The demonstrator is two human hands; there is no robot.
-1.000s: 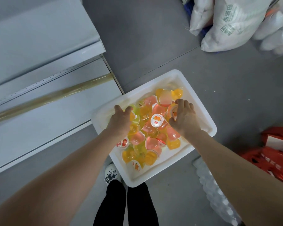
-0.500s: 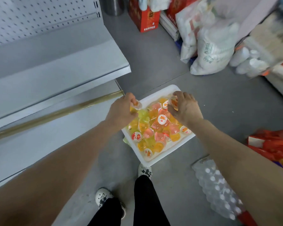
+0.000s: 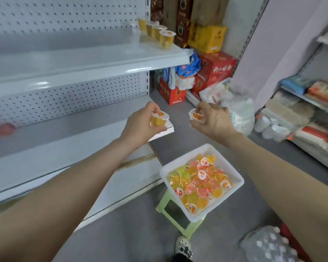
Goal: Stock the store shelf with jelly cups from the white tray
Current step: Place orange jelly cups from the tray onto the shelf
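Since the white metal shelf (image 3: 83,59) is your goal, your left hand (image 3: 138,127) pinches an orange plastic jelly cup (image 3: 158,121) and your right hand (image 3: 216,121) grips a second cup (image 3: 197,116), both above the near white plastic tray (image 3: 184,157).

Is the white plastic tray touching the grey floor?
Apart. The head view shows the white plastic tray resting on a pale green plastic stool, above the grey floor.

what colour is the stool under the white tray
Pale green stool, under the white tray; the head view shows it.
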